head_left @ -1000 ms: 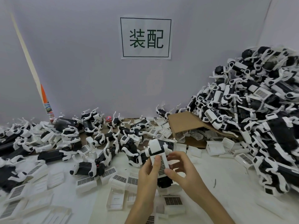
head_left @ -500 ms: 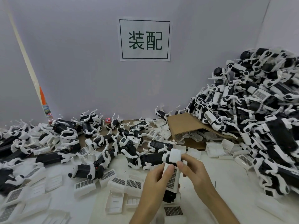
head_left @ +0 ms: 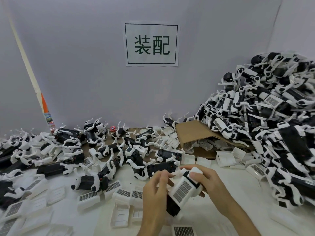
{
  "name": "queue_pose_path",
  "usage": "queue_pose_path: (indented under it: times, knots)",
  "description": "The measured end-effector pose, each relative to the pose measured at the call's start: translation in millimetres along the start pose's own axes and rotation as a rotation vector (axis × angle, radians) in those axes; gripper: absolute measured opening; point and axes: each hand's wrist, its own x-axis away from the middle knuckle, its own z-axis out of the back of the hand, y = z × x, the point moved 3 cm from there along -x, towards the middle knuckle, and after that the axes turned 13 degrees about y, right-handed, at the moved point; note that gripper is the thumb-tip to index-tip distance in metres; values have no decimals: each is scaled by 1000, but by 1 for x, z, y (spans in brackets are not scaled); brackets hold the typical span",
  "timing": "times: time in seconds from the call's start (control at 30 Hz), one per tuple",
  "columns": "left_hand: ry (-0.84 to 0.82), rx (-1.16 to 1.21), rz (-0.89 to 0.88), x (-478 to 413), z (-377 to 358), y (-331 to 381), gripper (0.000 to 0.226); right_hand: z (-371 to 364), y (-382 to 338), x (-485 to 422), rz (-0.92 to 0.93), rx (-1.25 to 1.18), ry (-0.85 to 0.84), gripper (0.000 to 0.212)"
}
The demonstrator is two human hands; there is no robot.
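Note:
Both my hands hold one black-and-white toy robot dog (head_left: 183, 189) low in the middle of the view, above the white table (head_left: 213, 220). Its white back cover with a grey grille faces up and tilts toward the right. My right hand (head_left: 207, 182) grips the upper end of the toy, thumb on top of its white head. My left hand (head_left: 156, 193) curls round the toy's left side and lower black end, and its fingertips are blurred. The toy's legs are mostly hidden behind my fingers.
A tall heap of the same toy dogs (head_left: 272, 133) fills the right side. More toy dogs (head_left: 105, 147) lie scattered at the back left and middle. Loose white grille covers (head_left: 88, 196) lie on the table's near left. A bent cardboard sheet (head_left: 192, 132) leans by the heap. A paper sign (head_left: 151, 44) hangs on the wall.
The toy has turned from nearly upright to slanting up toward the right and has shifted slightly right. My right hand now caps its upper end, and my left hand has slid lower along its side.

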Motion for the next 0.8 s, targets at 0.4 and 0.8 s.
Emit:
queue_pose_path:
  times: [0.4, 0.8]
  knots:
    - [397, 50, 28, -19, 20, -19, 44, 35, -24, -13, -254, -102, -137, 34]
    - [373, 49, 83, -20, 17, -16, 38, 89, -114, -80, 159, -370, 441, 45]
